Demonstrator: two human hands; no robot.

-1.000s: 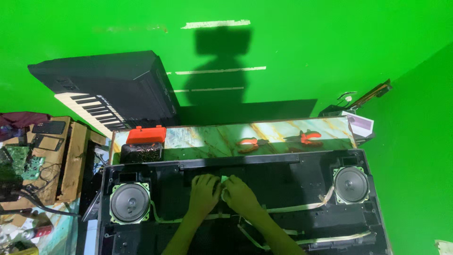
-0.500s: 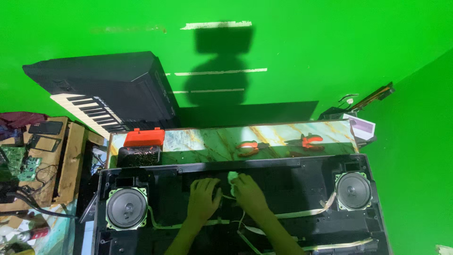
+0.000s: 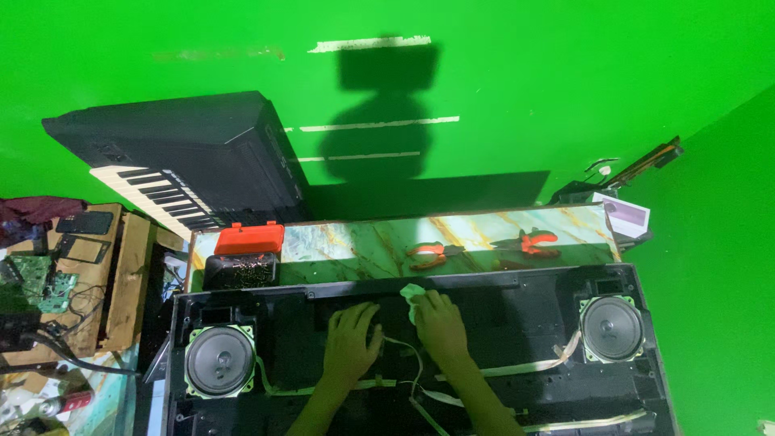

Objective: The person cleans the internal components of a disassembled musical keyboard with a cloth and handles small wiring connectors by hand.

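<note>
2 bare hands are resting inside the opened black plastic keyboard casing [image 3: 500, 307], between 2 round grey speakers [image 3: 219, 360]. Left hand [image 3: 353, 341] is lying flat, fingers spread, on the dark interior. Right hand [image 3: 440, 323] is pinching a small pale crumpled cloth [image 3: 412, 294] against the casing's far edge, near orange-handled pliers [image 3: 428, 255].

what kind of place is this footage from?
Likely an electronics or keyboard repair bench: both hands work inside an opened keyboard case with bare speakers, pliers lie on the marble-pattern table, and loose circuit boards sit on the left.
</note>
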